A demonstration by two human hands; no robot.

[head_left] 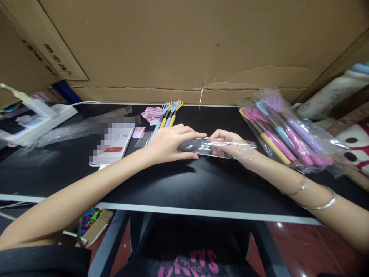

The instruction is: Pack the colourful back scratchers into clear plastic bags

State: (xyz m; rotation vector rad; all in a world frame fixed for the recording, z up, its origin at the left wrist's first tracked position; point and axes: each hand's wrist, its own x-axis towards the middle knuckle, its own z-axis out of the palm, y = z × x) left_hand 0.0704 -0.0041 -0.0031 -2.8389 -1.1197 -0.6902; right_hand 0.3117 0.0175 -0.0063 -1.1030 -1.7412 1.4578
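Note:
A narrow clear plastic bag stretches between my two hands above the black table. My left hand holds its left end, the thumb along the lower edge and the index finger along the upper one. My right hand lies partly behind the film, with its fingers curled in a pinch at the middle of the bag; the fingertips are partly hidden. Just beyond my left hand lie several back scratchers with blue and yellow handles. Small printed cards are spread beside them, and a single card lies closer to me.
More back scratchers in clear bags lie at the right. A phone and loose plastic bags are on the left, near a white power strip. A cardboard wall closes off the back. A pale bottle leans at the far right.

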